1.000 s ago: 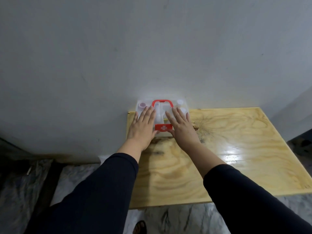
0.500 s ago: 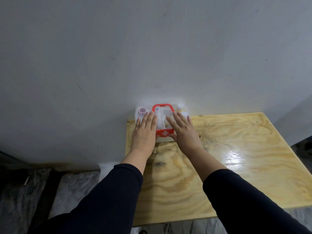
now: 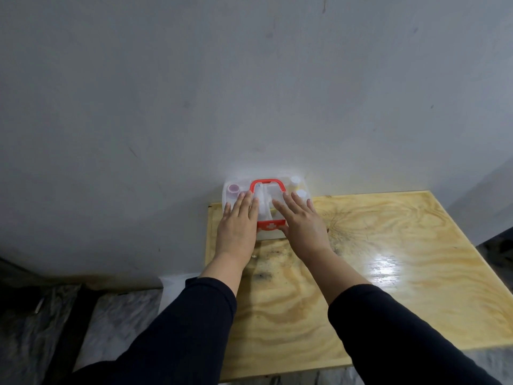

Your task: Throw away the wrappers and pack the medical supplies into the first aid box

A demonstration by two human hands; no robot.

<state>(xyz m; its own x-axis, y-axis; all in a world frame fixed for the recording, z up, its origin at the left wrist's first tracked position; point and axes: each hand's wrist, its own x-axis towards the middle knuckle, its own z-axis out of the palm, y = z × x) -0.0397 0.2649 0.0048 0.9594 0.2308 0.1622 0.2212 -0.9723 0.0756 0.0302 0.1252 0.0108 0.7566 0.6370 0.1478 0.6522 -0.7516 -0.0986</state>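
A clear plastic first aid box with a red handle and a red latch bearing a white cross stands at the table's far left corner, against the wall. Its lid is down, and small bottles and a pink-capped jar show through it. My left hand lies flat on the left half of the lid with fingers straight. My right hand lies flat on the right half, fingers spread. No wrappers or loose supplies show on the table.
The wooden table has a glossy top with a light glare at right. A grey wall rises directly behind the box. Marbled floor and dark objects lie to the left, below the table edge.
Both hands stay flat on the box lid. The view has shifted slightly, so the box and hands sit lower in the frame.
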